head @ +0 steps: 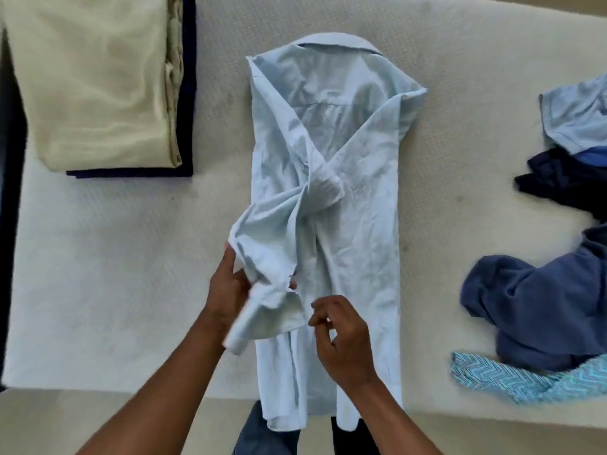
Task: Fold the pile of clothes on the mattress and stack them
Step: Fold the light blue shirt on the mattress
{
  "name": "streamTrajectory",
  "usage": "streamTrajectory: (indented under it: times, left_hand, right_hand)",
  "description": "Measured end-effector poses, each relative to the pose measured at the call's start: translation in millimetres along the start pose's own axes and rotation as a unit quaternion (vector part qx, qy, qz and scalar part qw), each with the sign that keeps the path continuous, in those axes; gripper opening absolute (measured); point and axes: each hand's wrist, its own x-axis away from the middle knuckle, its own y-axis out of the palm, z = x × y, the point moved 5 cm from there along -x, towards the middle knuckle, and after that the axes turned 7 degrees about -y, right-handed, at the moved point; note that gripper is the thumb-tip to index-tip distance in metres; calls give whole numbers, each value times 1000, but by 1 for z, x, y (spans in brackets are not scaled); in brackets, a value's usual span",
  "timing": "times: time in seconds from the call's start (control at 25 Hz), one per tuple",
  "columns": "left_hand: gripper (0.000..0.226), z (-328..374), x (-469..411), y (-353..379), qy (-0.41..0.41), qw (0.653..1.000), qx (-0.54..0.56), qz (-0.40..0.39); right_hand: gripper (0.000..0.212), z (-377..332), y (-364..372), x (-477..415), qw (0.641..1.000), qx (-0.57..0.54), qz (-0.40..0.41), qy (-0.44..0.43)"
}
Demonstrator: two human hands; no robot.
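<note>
**Shirt half folded, sleeve cuff in the left hand**

The mattress (131,257) bears everything. At its far left corner lies a stack of two: a cream folded garment (92,87) on top of a navy folded garment (189,93), whose edges show along the right and near sides.

In the middle lies one light blue shirt (345,224), collar (338,44) at the far end, wrinkled, both sides turned inward and its two sleeves crossing over the body. Its hem hangs over the mattress's near edge.

The left hand (226,293) grips the bunched end of one sleeve, fingers wrapped round the cloth just above the cuff (272,310), which is raised off the shirt. The right hand (345,339) hovers over the shirt just beside that cuff, fingers curled with thumb and forefinger close together; no cloth shows between them.

On the right lie four loose pieces, overlapping: a pale blue garment (578,119), a dark navy garment (558,182), a slate-blue garment (538,307) and a teal zigzag cloth (499,376).
</note>
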Motion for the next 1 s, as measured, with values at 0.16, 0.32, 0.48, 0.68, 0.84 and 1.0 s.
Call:
streamTrajectory:
  times: [0.16, 0.32, 0.48, 0.68, 0.84, 1.0]
  left_hand:
    - [45, -28, 21, -18, 35, 979, -199, -19]
    - [45, -38, 51, -8, -7, 983, -178, -55]
    - [32, -74, 70, -6, -138, 976, -99, -136]
    - [25, -133, 60, -44, -237, 900, -365, -4]
    - [61, -125, 63, -48, -85, 956, -281, -16]
    - [60, -122, 69, -47, -49, 989, -138, -38]
  right_hand:
    - [6, 24, 5, -9, 968, -101, 7, 230]
    - [59, 17, 19, -29, 832, -331, -62, 440]
    - [78, 5, 17, -15, 766, -453, -136, 435]
    - [29, 6, 18, -1, 886, -255, -125, 367]
    - [26, -16, 8, 1, 977, -62, -42, 197]
    - [43, -8, 24, 26, 959, -35, -127, 252]
